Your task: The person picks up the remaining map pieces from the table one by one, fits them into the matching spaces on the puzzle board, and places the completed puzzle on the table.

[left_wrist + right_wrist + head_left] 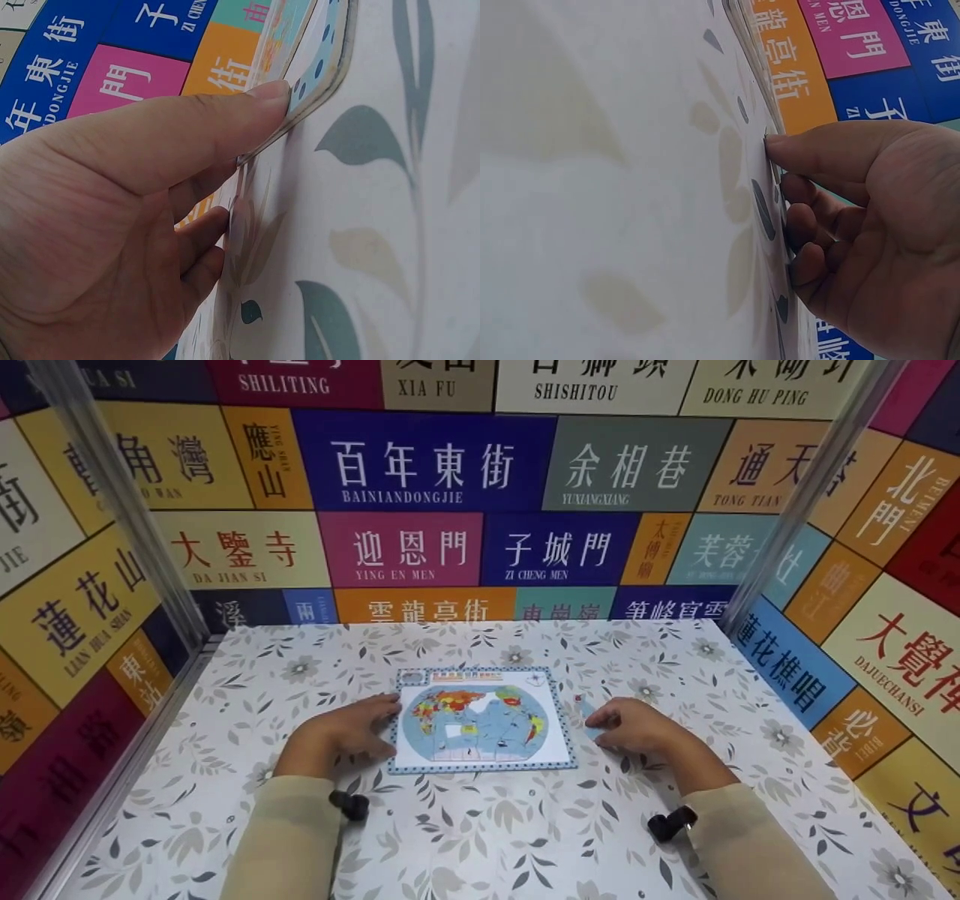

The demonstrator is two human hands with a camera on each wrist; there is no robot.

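A world map puzzle [487, 765] in a blue dotted frame lies flat on the table, with white patches showing among its coloured pieces. My left hand [356, 727] rests at the puzzle's left edge. In the left wrist view its straight thumb [247, 116] touches the dotted border near a rounded corner, and the other fingers bend low by the tabletop. To the right of the frame, my right hand [634, 724] pinches a small light-blue puzzle piece [587, 706] between thumb and fingertips. The right wrist view shows that thumb [817, 150] low at the table surface, with the piece mostly hidden.
The table [465, 840] has a white cover with grey leaves and flowers. Panels with coloured street-name signs [424, 461] enclose it at the back and on both sides, with clear corner posts [806, 495]. Dark bands [671, 823] sit on both wrists.
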